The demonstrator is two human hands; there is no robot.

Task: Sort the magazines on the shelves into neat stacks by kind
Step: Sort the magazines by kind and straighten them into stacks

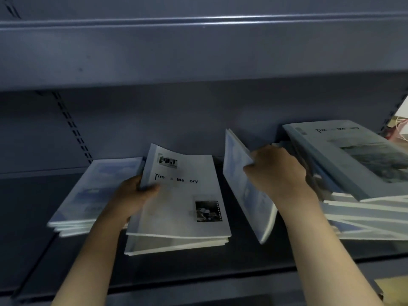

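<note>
On a dark metal shelf [220, 266] lie stacks of magazines. A white magazine [183, 195] with black lettering and two small photos tops the middle stack; my left hand [134, 195] grips its left edge, thumb on the cover. To the left lies a stack with pale blue covers [92, 191]. My right hand [278, 171] holds a pale blue magazine [242, 186] tilted up on its edge, beside a tall untidy pile at the right. That pile is topped by a grey-blue magazine [344, 160].
The shelf above [198, 51] overhangs close over the stacks. A slotted upright [72, 129] runs down the back panel at the left. Beyond the right upright, light-coloured items [399, 127] show at the frame's edge.
</note>
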